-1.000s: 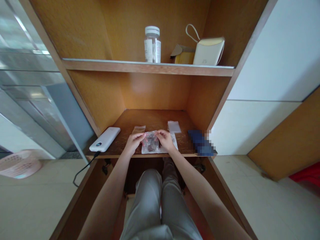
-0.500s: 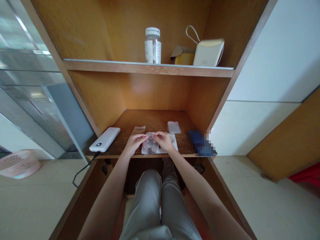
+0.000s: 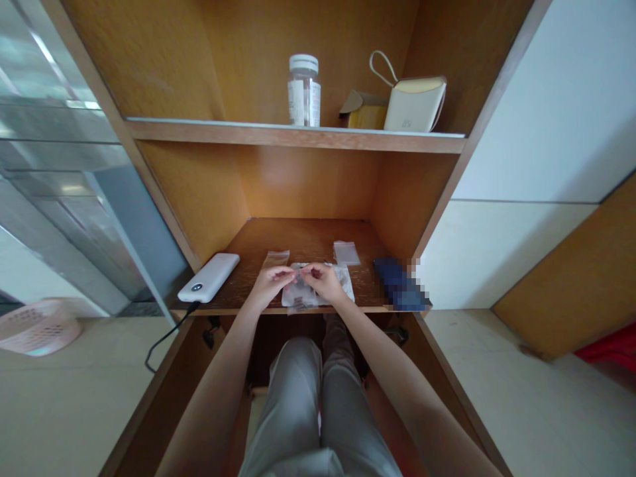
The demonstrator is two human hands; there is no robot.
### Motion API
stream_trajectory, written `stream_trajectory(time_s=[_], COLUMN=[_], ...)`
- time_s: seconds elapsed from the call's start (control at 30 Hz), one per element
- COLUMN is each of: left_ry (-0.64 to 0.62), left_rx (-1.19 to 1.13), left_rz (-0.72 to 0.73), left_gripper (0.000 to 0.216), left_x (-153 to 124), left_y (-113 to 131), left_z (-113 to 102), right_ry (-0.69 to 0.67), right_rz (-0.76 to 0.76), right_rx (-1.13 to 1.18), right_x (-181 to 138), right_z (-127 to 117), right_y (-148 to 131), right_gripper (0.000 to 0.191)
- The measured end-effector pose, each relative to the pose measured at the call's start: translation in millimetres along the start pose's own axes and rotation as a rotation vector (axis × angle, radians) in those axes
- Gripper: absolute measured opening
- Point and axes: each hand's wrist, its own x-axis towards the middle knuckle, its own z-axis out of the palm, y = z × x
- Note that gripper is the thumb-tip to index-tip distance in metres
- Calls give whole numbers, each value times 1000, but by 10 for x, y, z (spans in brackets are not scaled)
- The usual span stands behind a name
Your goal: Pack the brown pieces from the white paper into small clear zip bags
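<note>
My left hand point(image 3: 271, 286) and my right hand point(image 3: 325, 281) meet over the front of the lower shelf. Thumb and fingers of each are pinched together at the top of a clear plastic bag point(image 3: 300, 298), whose lower end reaches the shelf's front edge. Beneath it and to the right lies another see-through bag point(image 3: 346, 278) with small contents I cannot make out. Just beyond my left hand rests a flat clear bag point(image 3: 277, 257). A small zip bag point(image 3: 346, 253) lies farther back, past my right hand.
On the lower shelf point(image 3: 305, 228), a white power bank point(image 3: 209, 278) with a black cable sits left, and a dark blue, partly blurred object point(image 3: 400, 285) right. The upper shelf holds a lidded bottle point(image 3: 304, 93), a cardboard box point(image 3: 368, 111) and a cream case point(image 3: 415, 106).
The clear bag's lower end has come down and toward me, to the shelf edge. Both hands stay nearly in place, and their fingertips are slightly closer together.
</note>
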Motion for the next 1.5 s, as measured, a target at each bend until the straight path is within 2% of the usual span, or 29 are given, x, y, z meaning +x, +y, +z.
stream_trajectory(time_s=[0.3, 0.7, 0.8, 0.9, 1.07, 1.2, 1.3, 1.4, 1.5], left_ry=[-108, -88, -82, -56, -49, 41, 197, 384, 431], left_rx=[4, 17, -12, -22, -11, -1, 4, -57, -50], left_rz=[4, 15, -6, -35, -10, -1, 27, 50, 4], left_gripper=[24, 24, 27, 31, 27, 29, 31, 31, 32], left_x=[14, 5, 7, 4, -13, -5, 57, 162, 261], left_y=[-27, -5, -3, 12, 65, 86, 54, -8, -65], left_z=[-6, 3, 5, 9, 17, 20, -17, -129, -302], right_ry=[-23, -48, -4, 98, 202, 223, 222, 223, 212], right_rz=[-25, -23, 13, 61, 105, 102, 107, 124, 122], right_rx=[-27, -38, -3, 78, 165, 165, 198, 219, 214], right_x=[-8, -8, -2, 3, 3, 9, 19, 27, 29], right_z=[0, -4, -1, -7, -21, -20, -15, -14, -14], right_y=[6, -2, -5, -37, -142, -190, -186, -165, -147], right_gripper=[11, 10, 13, 18, 26, 29, 32, 32, 28])
